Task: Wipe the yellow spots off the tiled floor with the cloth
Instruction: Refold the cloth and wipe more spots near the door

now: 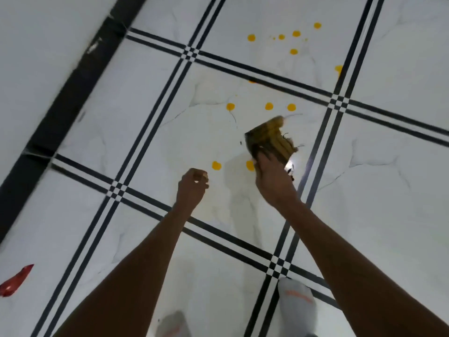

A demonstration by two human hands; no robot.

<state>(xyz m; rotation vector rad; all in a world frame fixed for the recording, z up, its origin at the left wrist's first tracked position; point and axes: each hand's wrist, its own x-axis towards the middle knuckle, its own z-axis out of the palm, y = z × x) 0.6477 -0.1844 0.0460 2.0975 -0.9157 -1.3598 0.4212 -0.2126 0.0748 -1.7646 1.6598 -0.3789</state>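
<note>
**Right hand holding the cloth above the spots**

Right hand (pixel 272 181) grips the cloth (pixel 269 139), folded and already yellowed, held out over the tiled floor (pixel 145 132); whether it touches, I cannot tell. My left hand (pixel 193 184) is loosely curled, empty. Yellow spots (pixel 269 106) lie just beyond, more on the far tile. I'd worry the soiled cloth smears rather than lifts.

A red wrapper (pixel 15 280), crumpled, lies on a white tile at my lower left, well apart from everything else. My 2 feet in grey socks show at the bottom edge: left sock (pixel 173 324) blurred, right sock (pixel 297 304) bearing orange lettering I cannot read. A black skirting strip (pixel 73 91) runs diagonally at upper left.
</note>
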